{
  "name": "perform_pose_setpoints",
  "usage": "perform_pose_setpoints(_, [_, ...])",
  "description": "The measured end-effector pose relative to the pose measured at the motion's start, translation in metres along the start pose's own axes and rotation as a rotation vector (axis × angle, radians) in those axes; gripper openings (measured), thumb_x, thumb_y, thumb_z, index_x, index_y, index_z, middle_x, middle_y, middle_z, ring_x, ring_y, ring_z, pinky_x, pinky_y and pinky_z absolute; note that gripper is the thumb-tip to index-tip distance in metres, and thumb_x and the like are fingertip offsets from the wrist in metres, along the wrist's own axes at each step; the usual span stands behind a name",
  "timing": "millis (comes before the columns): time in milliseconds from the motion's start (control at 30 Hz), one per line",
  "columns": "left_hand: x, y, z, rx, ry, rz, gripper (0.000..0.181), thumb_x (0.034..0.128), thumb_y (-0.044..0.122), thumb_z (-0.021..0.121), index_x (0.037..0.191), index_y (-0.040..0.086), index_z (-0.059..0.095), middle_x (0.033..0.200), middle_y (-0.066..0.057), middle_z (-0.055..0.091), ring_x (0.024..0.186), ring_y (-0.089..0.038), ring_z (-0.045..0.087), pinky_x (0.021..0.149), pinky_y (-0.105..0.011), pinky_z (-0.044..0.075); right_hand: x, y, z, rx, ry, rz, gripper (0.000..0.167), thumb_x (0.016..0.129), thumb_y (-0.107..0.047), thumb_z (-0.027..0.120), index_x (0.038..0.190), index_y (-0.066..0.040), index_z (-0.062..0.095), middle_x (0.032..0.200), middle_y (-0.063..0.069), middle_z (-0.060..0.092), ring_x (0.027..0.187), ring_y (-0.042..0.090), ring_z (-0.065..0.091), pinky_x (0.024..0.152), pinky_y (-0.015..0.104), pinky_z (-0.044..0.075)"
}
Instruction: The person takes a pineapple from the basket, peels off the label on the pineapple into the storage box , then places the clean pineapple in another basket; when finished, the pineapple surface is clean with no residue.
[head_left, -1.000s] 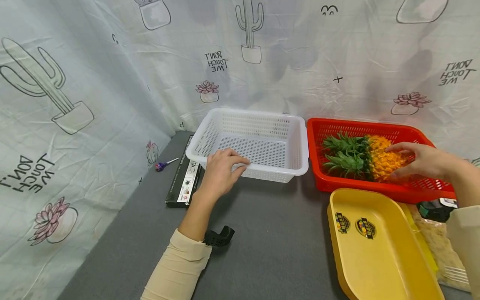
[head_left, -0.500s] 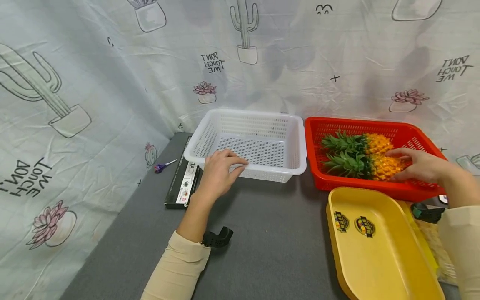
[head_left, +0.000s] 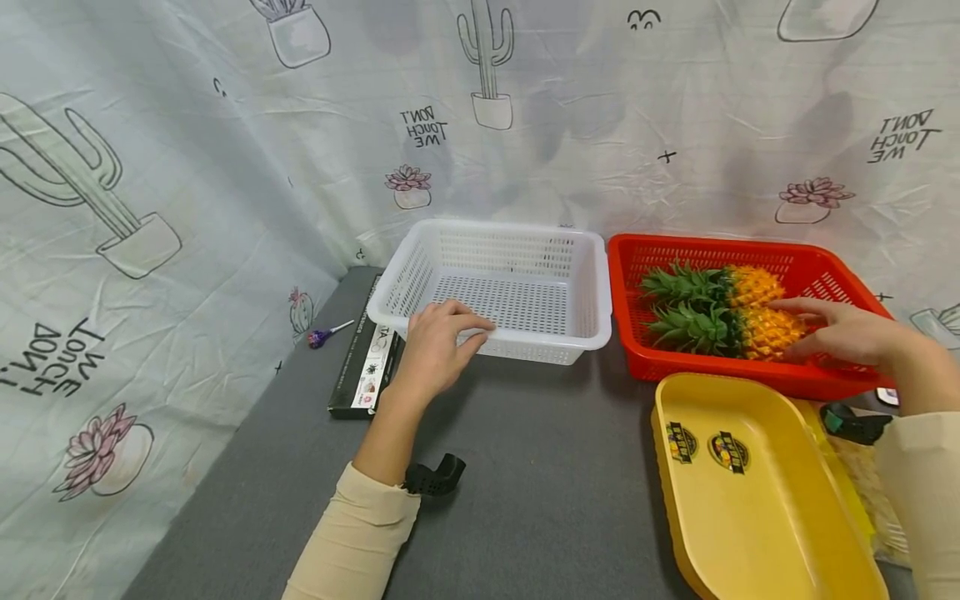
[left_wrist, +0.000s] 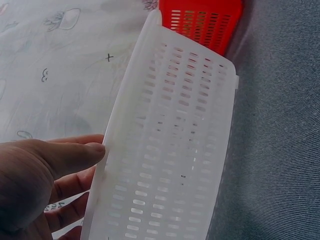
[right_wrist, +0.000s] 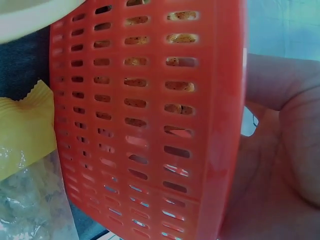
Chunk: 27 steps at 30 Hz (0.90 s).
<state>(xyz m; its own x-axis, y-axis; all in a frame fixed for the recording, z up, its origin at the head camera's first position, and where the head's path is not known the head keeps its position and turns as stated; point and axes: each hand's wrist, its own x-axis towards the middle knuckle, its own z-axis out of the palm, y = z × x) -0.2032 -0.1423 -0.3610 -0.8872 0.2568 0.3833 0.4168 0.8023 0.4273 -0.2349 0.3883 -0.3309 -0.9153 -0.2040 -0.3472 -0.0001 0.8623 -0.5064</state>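
In the head view two toy-like pineapples (head_left: 772, 333) with green leafy crowns lie side by side in the red basket (head_left: 712, 365). My right hand (head_left: 847, 333) reaches over the basket's right side. Its fingers and thumb bend around the base of the nearer pineapple; the right wrist view hides the contact behind the basket wall. My left hand (head_left: 442, 342) is loosely bent over the front rim of the white basket (head_left: 510, 337). In the left wrist view its thumb (left_wrist: 90, 152) lies at the rim, and it grips nothing visible.
A yellow tray (head_left: 757, 500) stands in front of the red basket. A clear-and-yellow bag (head_left: 873, 483) lies to its right. Left of the white basket are a flat black box (head_left: 360, 375) and a lollipop (head_left: 321, 336). A printed curtain (head_left: 570, 108) hangs behind.
My right hand has settled closer around the nearer pineapple's base, its fingers lower. The left hand stays at the white rim. The head view has shifted slightly.
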Motion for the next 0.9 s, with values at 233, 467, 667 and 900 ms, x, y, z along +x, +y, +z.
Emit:
perform_pose_setpoints(233, [0.005, 0.0, 0.002, 0.003, -0.004, 0.015, 0.018, 0.098, 0.024, 0.072, 0.113, 0.025, 0.081, 0.116, -0.002, 0.071, 0.108, -0.032, 0.06, 0.094, -0.05, 0.04, -0.012, 0.003, 0.002, 0.026, 0.041, 0.003, 0.083, 0.098, -0.015, 0.066, 0.158, 0.01, 0.015, 0.155, 0.045, 0.014, 0.134, 0.066, 0.021, 0.1, 0.077, 0.038])
perform_pose_setpoints(467, [0.002, -0.004, 0.002, 0.003, 0.015, 0.015, 0.017, 0.0975, 0.023, 0.072, 0.112, 0.024, 0.081, 0.116, -0.004, 0.071, 0.109, -0.033, 0.06, 0.094, -0.051, 0.04, -0.027, -0.008, 0.014, -0.004, 0.15, 0.03, 0.081, 0.104, -0.023, 0.06, 0.159, 0.01, 0.011, 0.154, 0.048, 0.016, 0.136, 0.068, 0.018, 0.1, 0.082, 0.027])
perform_pose_setpoints(667, [-0.006, -0.01, -0.004, -0.002, 0.039, -0.003, 0.019, 0.0979, 0.024, 0.07, 0.113, 0.022, 0.081, 0.118, -0.007, 0.07, 0.112, -0.035, 0.058, 0.094, -0.053, 0.04, -0.039, -0.039, 0.024, -0.077, 0.267, -0.032, 0.081, 0.104, -0.03, 0.061, 0.161, 0.006, 0.016, 0.157, 0.045, 0.018, 0.137, 0.07, 0.021, 0.1, 0.084, 0.024])
perform_pose_setpoints(900, [-0.014, -0.014, -0.014, 0.041, 0.014, -0.014, 0.027, 0.0965, 0.026, 0.071, 0.121, 0.018, 0.077, 0.126, -0.012, 0.066, 0.113, -0.038, 0.056, 0.098, -0.057, 0.041, -0.05, -0.08, 0.047, -0.111, 0.331, -0.204, 0.076, 0.1, -0.026, 0.07, 0.159, 0.0, 0.03, 0.157, 0.038, 0.031, 0.137, 0.063, 0.029, 0.099, 0.08, 0.03])
